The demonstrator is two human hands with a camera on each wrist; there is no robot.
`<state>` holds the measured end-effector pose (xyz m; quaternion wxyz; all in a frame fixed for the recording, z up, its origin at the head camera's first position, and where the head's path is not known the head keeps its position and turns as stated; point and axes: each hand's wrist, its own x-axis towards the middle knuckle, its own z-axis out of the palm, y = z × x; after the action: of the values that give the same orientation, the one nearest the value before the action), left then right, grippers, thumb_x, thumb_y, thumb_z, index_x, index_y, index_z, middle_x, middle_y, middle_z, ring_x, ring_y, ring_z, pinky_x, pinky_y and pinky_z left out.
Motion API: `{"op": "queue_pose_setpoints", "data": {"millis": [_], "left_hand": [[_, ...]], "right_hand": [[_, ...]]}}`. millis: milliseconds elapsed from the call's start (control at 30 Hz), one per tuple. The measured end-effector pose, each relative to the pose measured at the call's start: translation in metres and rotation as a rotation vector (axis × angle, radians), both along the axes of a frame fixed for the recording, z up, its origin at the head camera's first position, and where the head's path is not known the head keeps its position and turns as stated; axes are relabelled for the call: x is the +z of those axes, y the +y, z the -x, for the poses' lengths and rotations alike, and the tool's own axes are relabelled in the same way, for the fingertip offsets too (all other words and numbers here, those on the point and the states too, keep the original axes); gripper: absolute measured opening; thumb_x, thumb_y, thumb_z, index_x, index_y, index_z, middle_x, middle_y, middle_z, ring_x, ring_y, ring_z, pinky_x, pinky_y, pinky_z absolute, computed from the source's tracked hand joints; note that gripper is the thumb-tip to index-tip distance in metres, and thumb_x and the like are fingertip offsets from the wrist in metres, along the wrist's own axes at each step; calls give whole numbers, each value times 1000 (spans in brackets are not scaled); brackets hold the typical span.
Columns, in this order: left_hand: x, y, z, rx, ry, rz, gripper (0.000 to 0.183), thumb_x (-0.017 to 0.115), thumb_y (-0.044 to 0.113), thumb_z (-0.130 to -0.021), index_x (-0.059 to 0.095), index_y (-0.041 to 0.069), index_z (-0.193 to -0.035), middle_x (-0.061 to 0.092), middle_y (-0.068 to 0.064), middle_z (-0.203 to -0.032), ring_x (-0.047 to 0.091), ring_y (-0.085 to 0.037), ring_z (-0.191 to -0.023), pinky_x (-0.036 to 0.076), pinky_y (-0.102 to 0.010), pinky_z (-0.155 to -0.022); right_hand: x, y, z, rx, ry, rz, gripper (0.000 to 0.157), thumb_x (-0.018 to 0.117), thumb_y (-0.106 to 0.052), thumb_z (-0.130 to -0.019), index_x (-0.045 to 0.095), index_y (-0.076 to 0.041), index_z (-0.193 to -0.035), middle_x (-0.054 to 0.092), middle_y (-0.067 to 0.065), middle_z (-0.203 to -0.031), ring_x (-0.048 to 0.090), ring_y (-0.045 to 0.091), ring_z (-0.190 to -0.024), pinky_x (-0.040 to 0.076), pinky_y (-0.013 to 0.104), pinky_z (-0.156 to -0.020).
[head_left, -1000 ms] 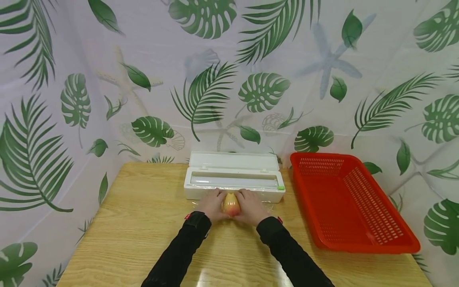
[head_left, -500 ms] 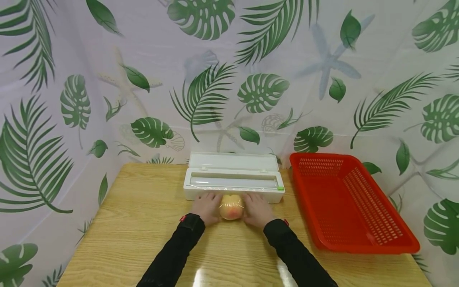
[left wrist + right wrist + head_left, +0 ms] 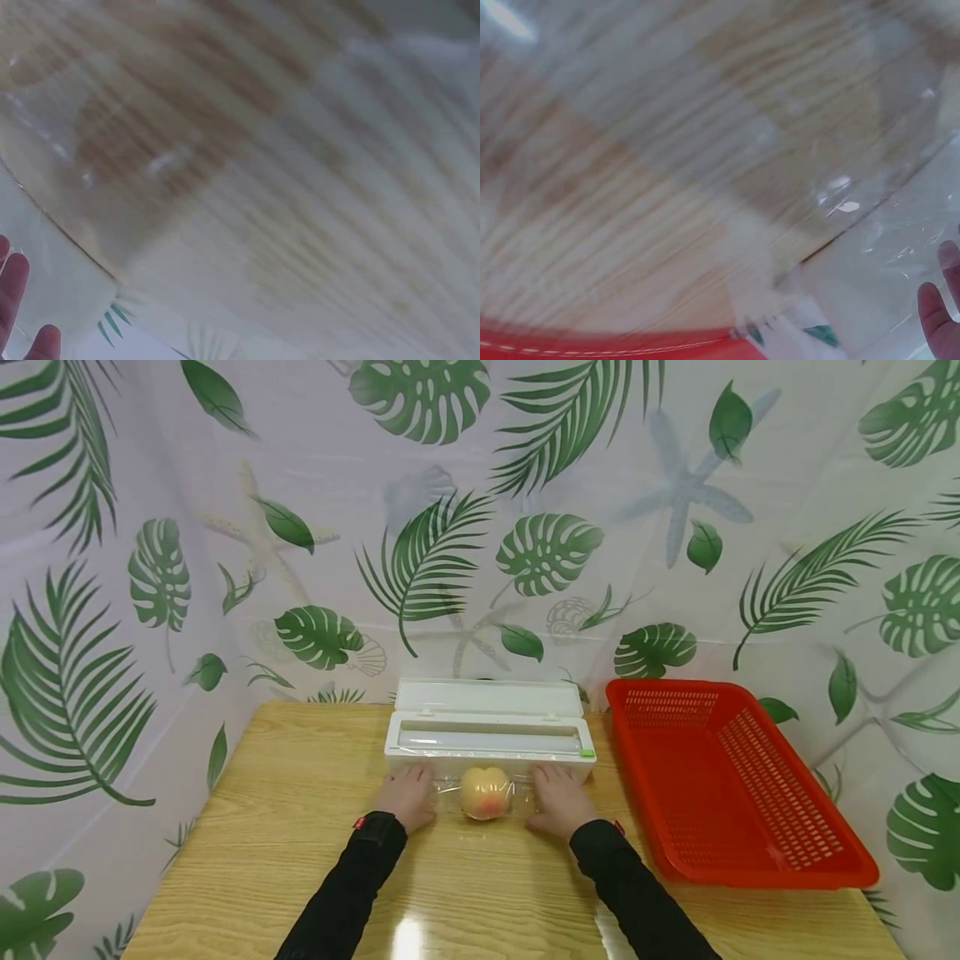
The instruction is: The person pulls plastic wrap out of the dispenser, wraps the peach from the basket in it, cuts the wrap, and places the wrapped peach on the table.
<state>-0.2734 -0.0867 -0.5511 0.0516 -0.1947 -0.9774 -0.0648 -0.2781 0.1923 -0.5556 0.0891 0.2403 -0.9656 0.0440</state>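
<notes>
A yellow-and-pink peach point(image 3: 486, 792) sits on the wooden table point(image 3: 315, 852) under clear plastic wrap point(image 3: 447, 793), which shows glints and creases on both sides of the fruit. Just behind it stands a white cling film dispenser point(image 3: 577, 770), its lid point(image 3: 487, 697) raised and a film roll point(image 3: 487, 741) inside. My left hand point(image 3: 405, 795) presses the wrap down left of the peach, fingers toward the dispenser. To the right, my right hand point(image 3: 561, 802) lies over the wrap in a mirrored pose. Fingertips point(image 3: 13, 277) appear at the left wrist view's edge; right fingertips point(image 3: 932, 307) show in the right wrist view.
A red perforated plastic basket point(image 3: 720, 810) stands on the right side of the table, beside the dispenser. Behind the table hangs a leaf-patterned cloth point(image 3: 525, 568). A green piece point(image 3: 587, 752) marks the dispenser's right end.
Both hands have moved apart, from close around the peach outward to left and right. The peach now shows fully, with the wrap visible on each side of it. Dispenser and basket stay put.
</notes>
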Motion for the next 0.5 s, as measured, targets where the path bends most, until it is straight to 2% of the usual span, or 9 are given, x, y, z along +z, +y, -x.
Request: {"op": "queue_pose_setpoints", "data": {"millis": [233, 400, 500], "left_hand": [[-1, -11, -4, 53, -34, 18, 46, 75, 32, -67, 56, 4, -99, 58, -11, -100, 52, -26, -95, 40, -48, -74], [-8, -19, -3, 79, -37, 17, 45, 74, 29, -67, 58, 4, -101, 58, -11, -98, 53, -26, -94, 40, -47, -74], [-10, -23, -2, 96, -39, -2, 42, 75, 27, -65, 58, 4, -96, 58, -10, -95, 54, -26, -90, 41, -46, -71]], "right_hand": [[4, 17, -5, -110, -50, 46, 81, 78, -42, -57, 46, -1, -118, 48, 16, -117, 40, 33, -110, 32, 51, -88], [5, 28, -8, -160, -81, 86, 79, 78, -38, -60, 45, 3, -119, 45, 19, -119, 39, 34, -111, 33, 50, -88], [6, 34, -10, -185, -94, 121, 75, 76, -34, -62, 45, 5, -119, 45, 20, -119, 39, 34, -111, 33, 49, -90]]}}
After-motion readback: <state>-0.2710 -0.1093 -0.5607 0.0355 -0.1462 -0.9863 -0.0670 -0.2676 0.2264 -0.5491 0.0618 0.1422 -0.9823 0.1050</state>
